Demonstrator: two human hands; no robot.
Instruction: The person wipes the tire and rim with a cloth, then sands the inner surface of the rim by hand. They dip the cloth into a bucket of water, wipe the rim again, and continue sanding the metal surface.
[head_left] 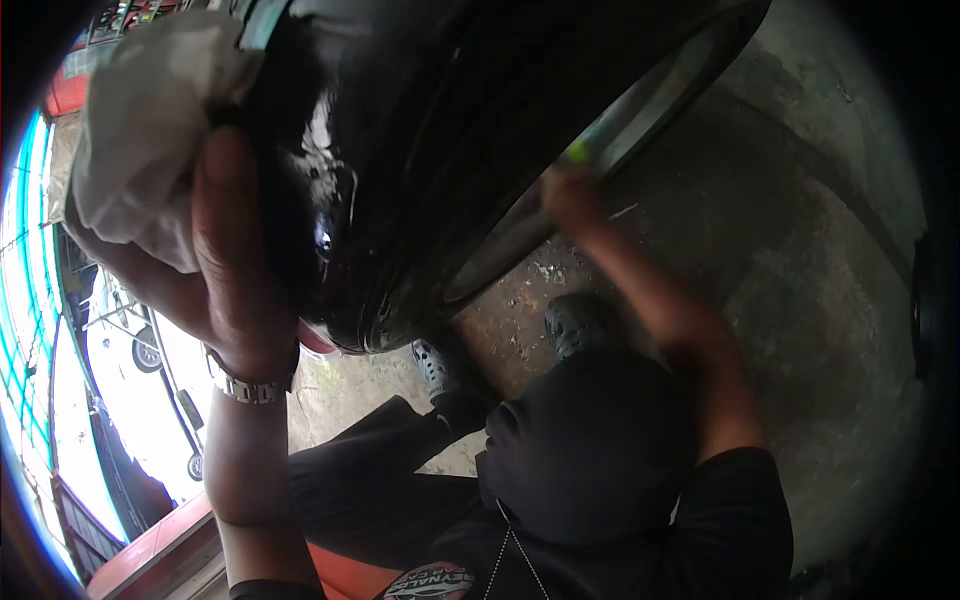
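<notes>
On the left, my left hand (235,230) grips a bunched white cloth (150,120), its thumb pressed along the near side. Right beside it is a glossy black curved panel (400,120), which looks like a vehicle body part. Across the panel, my right hand (573,195) is closed and blurred at the edge of a long opening (650,100) with a pale inner surface. A small yellow-green thing (578,152) shows at its fingers, too smeared to name.
Below the panel, my feet in dark perforated clogs (578,325) stand on a stained concrete floor (780,260). A red ledge (150,545) runs along the lower left. Bright light and a wheeled frame (147,350) show beyond my left wrist.
</notes>
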